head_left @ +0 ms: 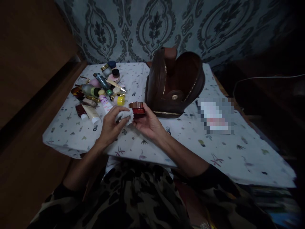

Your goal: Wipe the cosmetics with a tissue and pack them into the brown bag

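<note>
A small dark red jar (138, 110) with a shiny copper-coloured lid is held above the table by my right hand (151, 124), its fingers wrapped around the jar's side and underside. Pinched in my left hand (113, 125) is a crumpled white cloth (127, 116), which meets the left side of the jar. Just beyond the left hand lie a white and purple tube (105, 103) and a small jar with a yellow lid (120, 100). A brown leather bag (154, 92) stands unzipped behind the right hand.
Several cosmetic bottles, jars and tubes, among them a dark green bottle (102, 81) and a cream tube (91, 114), crowd the table's left side. A blurred-out flat item (214, 116) lies right of the bag. The table (152, 149) has a white patterned cloth; a patterned curtain (154, 28) hangs behind.
</note>
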The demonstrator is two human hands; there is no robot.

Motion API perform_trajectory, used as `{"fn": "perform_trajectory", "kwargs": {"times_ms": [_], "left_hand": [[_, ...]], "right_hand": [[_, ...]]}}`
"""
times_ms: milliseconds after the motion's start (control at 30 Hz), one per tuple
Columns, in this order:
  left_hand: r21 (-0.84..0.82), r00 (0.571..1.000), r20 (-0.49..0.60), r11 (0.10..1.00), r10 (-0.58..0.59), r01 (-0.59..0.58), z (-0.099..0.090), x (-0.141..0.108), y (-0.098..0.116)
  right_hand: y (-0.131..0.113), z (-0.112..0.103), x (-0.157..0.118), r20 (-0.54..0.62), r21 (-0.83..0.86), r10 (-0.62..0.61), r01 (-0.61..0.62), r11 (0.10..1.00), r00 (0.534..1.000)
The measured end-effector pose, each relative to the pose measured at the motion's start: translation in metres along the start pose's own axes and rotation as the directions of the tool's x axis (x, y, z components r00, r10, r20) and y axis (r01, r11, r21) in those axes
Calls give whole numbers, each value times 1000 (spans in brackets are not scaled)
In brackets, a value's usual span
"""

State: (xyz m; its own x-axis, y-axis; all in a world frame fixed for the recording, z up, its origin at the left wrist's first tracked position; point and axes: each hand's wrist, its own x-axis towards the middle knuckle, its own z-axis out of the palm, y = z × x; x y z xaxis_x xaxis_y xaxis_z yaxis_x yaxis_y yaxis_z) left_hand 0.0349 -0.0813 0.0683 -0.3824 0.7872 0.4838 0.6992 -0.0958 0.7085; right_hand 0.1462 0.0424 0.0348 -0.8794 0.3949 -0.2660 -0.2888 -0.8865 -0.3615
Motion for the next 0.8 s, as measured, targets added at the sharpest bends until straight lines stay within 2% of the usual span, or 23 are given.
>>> {"fn": "perform_trajectory", "kwargs": {"times_ms": [200, 300, 400, 533, 800], "left_hand": [[-52, 996, -20, 995, -89, 88, -1, 14, -4], [-74, 991, -39, 989, -131, 128, 1, 14, -4], [-97, 988, 3, 984, -153, 153, 5, 8, -4], [-80, 988, 68, 986, -139, 145, 9, -2, -2], [-45, 995, 67, 996, -77, 80, 7, -5, 2]], "right_hand": [[1, 8, -4, -30, 45, -19, 20, 999, 999], [2, 10, -6, -38, 23, -67, 68, 997, 997], [2, 9, -5, -60, -3, -105, 105, 995, 993], [-3, 6, -3, -83, 0, -107, 108, 994, 991], [-3, 6, -6, -6, -10, -47, 47, 999, 999]]}}
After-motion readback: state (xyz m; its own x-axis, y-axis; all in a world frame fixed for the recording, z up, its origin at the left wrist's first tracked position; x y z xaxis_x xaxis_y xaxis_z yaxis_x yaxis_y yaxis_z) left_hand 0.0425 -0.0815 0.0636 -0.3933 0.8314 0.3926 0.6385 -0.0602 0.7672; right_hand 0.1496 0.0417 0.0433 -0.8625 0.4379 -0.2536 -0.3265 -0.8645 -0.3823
